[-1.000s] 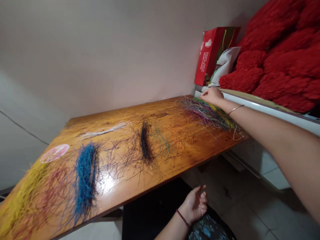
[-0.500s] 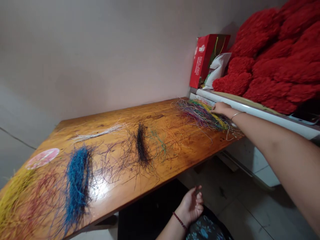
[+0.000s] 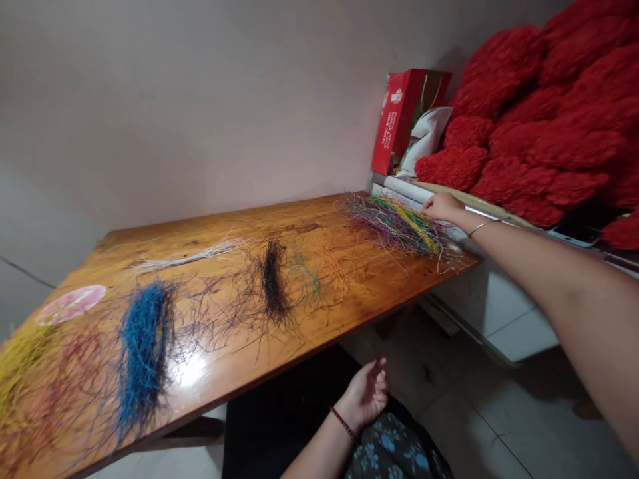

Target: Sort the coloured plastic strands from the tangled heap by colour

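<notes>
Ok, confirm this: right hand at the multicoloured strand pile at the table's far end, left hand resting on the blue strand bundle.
Not quite. The head view shows the left hand below the table edge, over the lap, apart from the blue strand bundle. The right hand is at the multicoloured strand pile, as said.

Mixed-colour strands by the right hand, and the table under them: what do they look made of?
Mixed-colour strands: thin springy fibres, maybe dyed straw or plastic; they hold loose curves. Table: wood with glossy varnish; grain shows and light glares off it.
</notes>
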`<state>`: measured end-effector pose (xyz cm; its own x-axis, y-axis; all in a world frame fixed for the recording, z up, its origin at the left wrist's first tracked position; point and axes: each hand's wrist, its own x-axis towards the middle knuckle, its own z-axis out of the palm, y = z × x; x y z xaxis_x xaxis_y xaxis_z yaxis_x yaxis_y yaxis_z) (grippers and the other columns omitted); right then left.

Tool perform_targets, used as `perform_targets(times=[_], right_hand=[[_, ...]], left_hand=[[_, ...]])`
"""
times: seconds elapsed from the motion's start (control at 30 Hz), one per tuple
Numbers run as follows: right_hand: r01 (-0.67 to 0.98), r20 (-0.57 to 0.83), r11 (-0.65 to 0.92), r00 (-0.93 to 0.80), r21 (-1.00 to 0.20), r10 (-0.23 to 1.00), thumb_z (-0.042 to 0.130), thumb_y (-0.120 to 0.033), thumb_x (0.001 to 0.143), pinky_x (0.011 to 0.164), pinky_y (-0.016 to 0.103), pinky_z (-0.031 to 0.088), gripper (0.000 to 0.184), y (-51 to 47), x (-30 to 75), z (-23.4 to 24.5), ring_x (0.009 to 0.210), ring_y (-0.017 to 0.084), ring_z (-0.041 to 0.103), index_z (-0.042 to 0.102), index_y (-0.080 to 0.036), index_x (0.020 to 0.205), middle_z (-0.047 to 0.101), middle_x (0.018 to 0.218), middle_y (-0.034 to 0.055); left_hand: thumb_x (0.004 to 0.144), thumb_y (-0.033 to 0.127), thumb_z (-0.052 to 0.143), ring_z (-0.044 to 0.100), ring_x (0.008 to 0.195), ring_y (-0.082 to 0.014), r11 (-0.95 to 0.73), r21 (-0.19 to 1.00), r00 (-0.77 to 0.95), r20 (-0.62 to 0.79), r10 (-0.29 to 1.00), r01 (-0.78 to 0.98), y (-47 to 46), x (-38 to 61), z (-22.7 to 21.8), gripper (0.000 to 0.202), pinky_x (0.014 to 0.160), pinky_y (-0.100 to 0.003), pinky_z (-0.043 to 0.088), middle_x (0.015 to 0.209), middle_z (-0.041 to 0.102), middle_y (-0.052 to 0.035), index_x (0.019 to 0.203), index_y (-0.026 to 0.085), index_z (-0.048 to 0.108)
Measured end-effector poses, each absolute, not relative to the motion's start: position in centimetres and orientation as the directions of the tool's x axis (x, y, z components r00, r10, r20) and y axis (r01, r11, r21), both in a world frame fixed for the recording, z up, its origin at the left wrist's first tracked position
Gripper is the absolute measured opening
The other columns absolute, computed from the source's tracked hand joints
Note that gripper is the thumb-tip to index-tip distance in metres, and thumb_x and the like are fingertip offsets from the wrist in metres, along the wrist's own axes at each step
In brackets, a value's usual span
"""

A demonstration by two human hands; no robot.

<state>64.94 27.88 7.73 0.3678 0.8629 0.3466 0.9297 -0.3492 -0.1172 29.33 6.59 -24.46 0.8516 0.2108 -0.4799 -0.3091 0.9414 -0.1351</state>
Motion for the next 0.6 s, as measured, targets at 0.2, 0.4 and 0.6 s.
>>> perform_targets(times=[0.2,0.4,0.6], right_hand=[[0.903,0.340,-0.417,0.427,-0.104,0.838,0.068,-0.041,0.086,0.071,0.031,0.033,0.036,26.2,64.7,10.2,0.081,0.019,0.058,0.079,-0.017,0.109,0.074,0.111,0.0149],[0.931,0.516,-0.331,0.362,-0.153,0.777,0.067,-0.042,0.087,0.074,0.030,0.036,0.034,24.0,62.8,12.1,0.087,0.020,0.061,0.079,-0.018,0.107,0.076,0.107,0.0125],[0.945,0.732,-0.217,0.328,-0.246,0.598,0.063,-0.036,0.091,0.077,0.032,0.042,0.029,21.4,60.1,12.9,0.089,0.025,0.065,0.078,-0.015,0.105,0.075,0.104,0.0151]], left_hand=[[0.098,0.032,0.057,0.045,0.046,-0.0055,0.945,-0.109,0.846,-0.486,0.222,-0.310,6.4,29.1,-24.3,0.018,0.041,-0.013,0.016,0.068,0.058,-0.0010,0.102,0.015,0.062],[0.098,0.032,0.056,0.046,0.047,-0.0055,0.943,-0.082,0.839,-0.486,0.244,-0.322,6.2,29.0,-24.1,0.018,0.041,-0.014,0.018,0.068,0.058,-0.0012,0.101,0.015,0.062],[0.098,0.032,0.056,0.047,0.048,-0.0059,0.936,-0.063,0.832,-0.483,0.274,-0.345,6.1,28.4,-23.8,0.019,0.043,-0.014,0.021,0.069,0.058,-0.0017,0.101,0.014,0.061]])
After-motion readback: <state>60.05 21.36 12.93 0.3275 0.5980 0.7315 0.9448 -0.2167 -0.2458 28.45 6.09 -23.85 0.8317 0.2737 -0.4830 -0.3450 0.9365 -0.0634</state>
